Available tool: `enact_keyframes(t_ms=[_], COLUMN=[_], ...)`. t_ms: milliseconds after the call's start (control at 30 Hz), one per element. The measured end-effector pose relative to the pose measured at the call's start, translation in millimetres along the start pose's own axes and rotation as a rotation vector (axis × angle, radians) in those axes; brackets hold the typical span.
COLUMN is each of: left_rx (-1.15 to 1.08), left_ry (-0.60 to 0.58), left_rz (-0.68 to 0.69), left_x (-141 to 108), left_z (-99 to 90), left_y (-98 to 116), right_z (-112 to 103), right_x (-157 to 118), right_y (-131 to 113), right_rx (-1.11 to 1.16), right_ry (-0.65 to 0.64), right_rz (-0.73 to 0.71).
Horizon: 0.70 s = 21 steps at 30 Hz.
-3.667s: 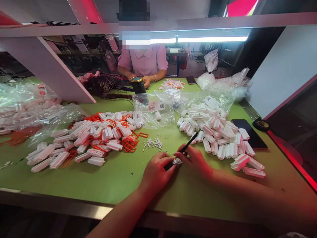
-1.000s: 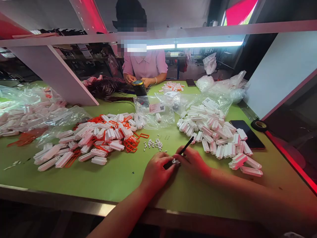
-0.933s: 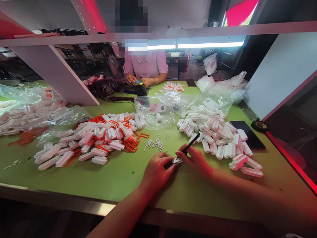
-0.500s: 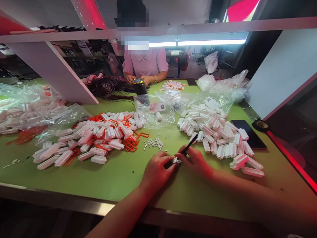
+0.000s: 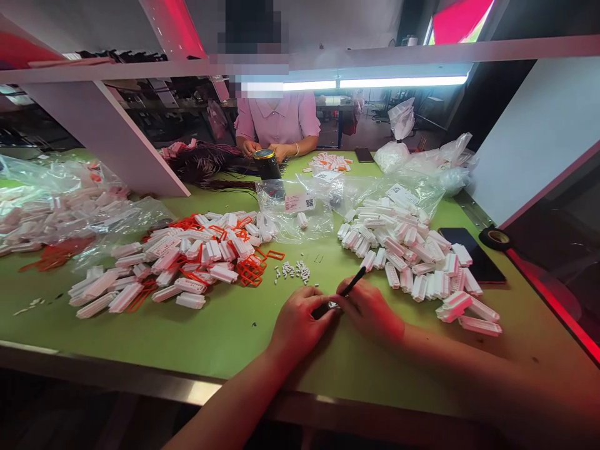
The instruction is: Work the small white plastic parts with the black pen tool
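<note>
A green tabletop (image 5: 225, 331) fills the view, bounded by a white shelf (image 5: 328, 53) overhead. On its left lies a spread of white connector housings mixed with orange clips (image 5: 187, 259); on its right, a denser heap of white connector housings (image 5: 403, 250) spills from a clear plastic bag (image 5: 300, 206). That bag bears a pinkish label with a QR code, its print too small to read; a second white label sits on the bag atop the right heap, likewise unreadable. A black phone (image 5: 473, 256) and a roll of black tape (image 5: 495, 237) lie by the right edge. A small cluster of tiny white inserts (image 5: 294, 272) sits just beyond the hands.

The left hand (image 5: 300, 322) pinches a small white connector (image 5: 334, 305), mostly hidden between the fingers. The right hand (image 5: 370, 309) closes its grip on a thin black tool (image 5: 352, 282), tip at the connector. Across the tabletop, another person's hands (image 5: 269, 150) rest by a dark cylindrical can (image 5: 267, 164).
</note>
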<state>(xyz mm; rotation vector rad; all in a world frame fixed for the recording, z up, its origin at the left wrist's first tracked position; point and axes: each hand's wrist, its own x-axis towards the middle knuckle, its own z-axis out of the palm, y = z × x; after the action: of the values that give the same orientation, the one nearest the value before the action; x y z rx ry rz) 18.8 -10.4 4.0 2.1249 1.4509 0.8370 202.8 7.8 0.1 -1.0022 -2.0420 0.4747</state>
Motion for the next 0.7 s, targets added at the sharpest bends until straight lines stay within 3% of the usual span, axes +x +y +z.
enact_keyframes(t_ms=[100, 333, 700], left_rx=[-0.005, 0.000, -0.010], left_ry=[0.010, 0.007, 0.018], left_rz=[0.008, -0.017, -0.006], left_x=[-0.4, -1.1, -1.1], left_z=[1.0, 0.8, 1.5], left_y=[-0.8, 1.2, -0.4], right_z=[-1.5, 1.8, 3.9], right_x=[0.6, -3.5, -2.6], right_y=[-1.0, 10.8, 9.3], right_rx=[-0.040, 0.152, 0.160], right_ry=[-0.044, 0.046, 0.041], right_rz=[-0.050, 0.127, 0.150])
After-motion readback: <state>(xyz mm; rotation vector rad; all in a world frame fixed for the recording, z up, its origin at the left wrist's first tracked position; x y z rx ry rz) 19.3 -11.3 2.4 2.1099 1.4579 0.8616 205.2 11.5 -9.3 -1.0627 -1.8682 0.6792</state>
